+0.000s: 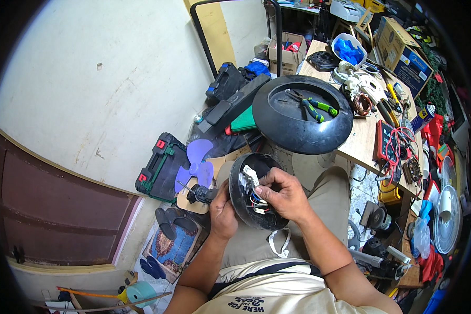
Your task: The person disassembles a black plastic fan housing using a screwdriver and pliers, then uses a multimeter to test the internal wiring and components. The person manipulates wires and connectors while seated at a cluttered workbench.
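Over my lap is a round black bowl-shaped housing (240, 201), its hollow side facing right and showing thin coloured wires (257, 201) and a whitish part (250, 175). My left hand (223, 215) is closed round the back of the housing, beside a dark stem (204, 195) with a thin metal rod that sticks out to the left. The fingers of my right hand (287, 194) are pinched at the housing's opening, over the wires next to the whitish part. Those fingertips hide exactly which wire or piece they grip.
Ahead, a large black round base (298, 140) carries green-handled pliers (314, 109). A purple fan blade (196, 166) and a black tool case (161, 165) are at left. On the wooden table (360, 141) at right stand a red multimeter (386, 141), a spray can (423, 118) and loose parts.
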Action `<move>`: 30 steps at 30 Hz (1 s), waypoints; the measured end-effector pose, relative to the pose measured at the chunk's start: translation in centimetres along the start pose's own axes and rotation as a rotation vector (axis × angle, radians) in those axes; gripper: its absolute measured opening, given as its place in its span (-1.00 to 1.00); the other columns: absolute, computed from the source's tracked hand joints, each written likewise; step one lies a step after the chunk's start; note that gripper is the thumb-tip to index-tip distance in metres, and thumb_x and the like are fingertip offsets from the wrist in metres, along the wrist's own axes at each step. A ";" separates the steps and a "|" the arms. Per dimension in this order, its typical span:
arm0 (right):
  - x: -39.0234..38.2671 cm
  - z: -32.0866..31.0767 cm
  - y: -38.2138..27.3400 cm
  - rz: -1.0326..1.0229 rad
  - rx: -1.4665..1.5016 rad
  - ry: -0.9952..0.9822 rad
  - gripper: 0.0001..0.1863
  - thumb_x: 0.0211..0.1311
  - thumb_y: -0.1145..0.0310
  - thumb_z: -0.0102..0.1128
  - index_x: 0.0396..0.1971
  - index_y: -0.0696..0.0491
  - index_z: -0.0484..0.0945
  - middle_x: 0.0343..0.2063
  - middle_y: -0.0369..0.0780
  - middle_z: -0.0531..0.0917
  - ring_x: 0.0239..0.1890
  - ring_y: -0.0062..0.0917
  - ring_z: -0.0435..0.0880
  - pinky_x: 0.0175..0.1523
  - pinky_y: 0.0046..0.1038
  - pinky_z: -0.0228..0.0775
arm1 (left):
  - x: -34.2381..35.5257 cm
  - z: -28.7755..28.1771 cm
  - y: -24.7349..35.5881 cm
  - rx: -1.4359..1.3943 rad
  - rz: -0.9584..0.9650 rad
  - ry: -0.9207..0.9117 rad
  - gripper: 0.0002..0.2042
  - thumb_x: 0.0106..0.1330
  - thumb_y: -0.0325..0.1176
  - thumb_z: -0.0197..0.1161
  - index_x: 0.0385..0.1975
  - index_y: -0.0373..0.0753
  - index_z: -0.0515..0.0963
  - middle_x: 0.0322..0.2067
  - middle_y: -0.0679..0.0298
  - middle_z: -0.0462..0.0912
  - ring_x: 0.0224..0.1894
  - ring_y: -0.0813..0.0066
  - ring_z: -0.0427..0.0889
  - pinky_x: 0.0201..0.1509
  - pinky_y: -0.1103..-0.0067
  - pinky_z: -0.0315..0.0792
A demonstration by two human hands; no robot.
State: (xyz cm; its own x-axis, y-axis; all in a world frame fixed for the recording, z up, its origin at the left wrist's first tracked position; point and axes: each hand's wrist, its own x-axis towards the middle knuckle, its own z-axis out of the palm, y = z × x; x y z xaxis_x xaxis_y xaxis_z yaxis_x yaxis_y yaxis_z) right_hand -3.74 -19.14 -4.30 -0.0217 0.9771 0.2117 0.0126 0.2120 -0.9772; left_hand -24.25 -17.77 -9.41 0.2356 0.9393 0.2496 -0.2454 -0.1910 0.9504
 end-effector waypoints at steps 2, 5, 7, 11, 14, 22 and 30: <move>0.1 -0.1 0.1 0.043 0.040 -0.016 -0.84 0.37 0.41 0.50 -0.26 0.16 0.69 -0.41 -0.29 0.76 -0.34 -0.72 0.65 -0.18 -0.53 0.54 | 0.2 0.5 0.3 -0.121 -0.077 0.038 -0.56 0.62 -0.30 0.02 0.37 -0.43 0.46 0.22 0.09 0.65 0.21 0.35 0.67 0.35 0.45 0.51; 0.3 -0.4 0.1 0.066 0.065 -0.041 -0.86 0.40 0.41 0.48 -0.22 0.16 0.71 -0.37 -0.28 0.77 -0.30 -0.72 0.66 -0.14 -0.53 0.55 | 0.4 1.4 0.7 -0.363 -0.053 0.050 -0.44 0.63 -0.11 0.08 0.42 -0.45 0.37 0.22 0.07 0.64 0.22 0.32 0.67 0.34 0.42 0.55; 0.3 -0.5 0.0 -0.018 0.008 -0.049 -0.86 0.41 0.42 0.46 -0.18 0.16 0.72 -0.35 -0.28 0.78 -0.28 -0.72 0.67 -0.11 -0.53 0.56 | 0.5 1.6 1.0 -0.487 -0.014 0.024 -0.32 0.57 -0.01 0.18 0.45 -0.46 0.32 0.26 0.06 0.61 0.25 0.29 0.65 0.35 0.41 0.55; 0.1 -0.2 -0.4 0.056 0.137 -0.060 -0.87 0.43 0.43 0.43 -0.15 0.16 0.74 -0.34 -0.28 0.78 -0.26 -0.73 0.66 -0.09 -0.54 0.56 | -0.1 1.7 2.0 -0.425 0.021 -0.022 -0.07 0.30 0.13 0.49 0.45 -0.46 0.28 0.24 0.10 0.60 0.25 0.31 0.64 0.36 0.37 0.55; 0.1 0.7 -0.8 0.053 0.150 -0.053 -0.88 0.44 0.44 0.42 -0.15 0.17 0.74 -0.34 -0.29 0.78 -0.27 -0.74 0.66 -0.10 -0.54 0.56 | -0.7 1.7 3.3 -0.221 -0.048 0.016 0.03 0.05 0.10 0.69 0.40 -0.44 0.33 0.17 0.17 0.61 0.19 0.40 0.64 0.34 0.41 0.52; 0.1 2.6 -1.5 -0.055 0.008 -0.005 -0.92 0.41 0.46 0.42 -0.21 0.16 0.74 -0.40 -0.27 0.75 -0.37 -0.70 0.68 -0.22 -0.53 0.55 | 0.0 1.0 5.4 -0.130 -0.059 0.034 -0.16 0.05 -0.12 0.54 0.34 -0.41 0.41 0.09 0.19 0.64 0.13 0.42 0.64 0.33 0.45 0.51; 0.0 2.6 -1.1 -0.062 -0.046 0.037 -0.92 0.41 0.49 0.40 -0.19 0.16 0.72 -0.39 -0.27 0.74 -0.39 -0.71 0.64 -0.24 -0.53 0.53 | 0.3 1.6 4.9 -0.140 -0.034 0.067 -0.13 0.08 -0.10 0.52 0.38 -0.43 0.36 0.13 0.15 0.62 0.16 0.38 0.63 0.36 0.44 0.48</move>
State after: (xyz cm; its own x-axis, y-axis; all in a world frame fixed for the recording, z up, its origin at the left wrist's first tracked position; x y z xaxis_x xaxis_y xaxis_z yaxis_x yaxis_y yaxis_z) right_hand -6.33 -19.42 -3.22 0.0131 0.9620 0.2726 0.0580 0.2715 -0.9607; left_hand -23.85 -18.87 -4.34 0.1837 0.9623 0.2006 -0.3686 -0.1217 0.9216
